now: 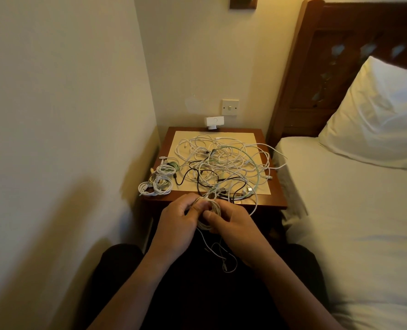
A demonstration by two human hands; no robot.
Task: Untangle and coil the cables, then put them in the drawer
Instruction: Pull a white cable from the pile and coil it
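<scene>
Both hands, left (177, 219) and right (229, 221), have a closed grip on a white cable coil (208, 211), steadying its loops; beyond the grip the tangled cables (223, 163) cover the tabletop (277, 201), finished coils (158, 178) parked forward-left.

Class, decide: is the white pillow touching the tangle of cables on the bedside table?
Apart. The head view shows the pillow on the bed, with bare sheet between it and the cable tangle.

No text, label, brand, number or sign can be read anywhere in this view.
</scene>
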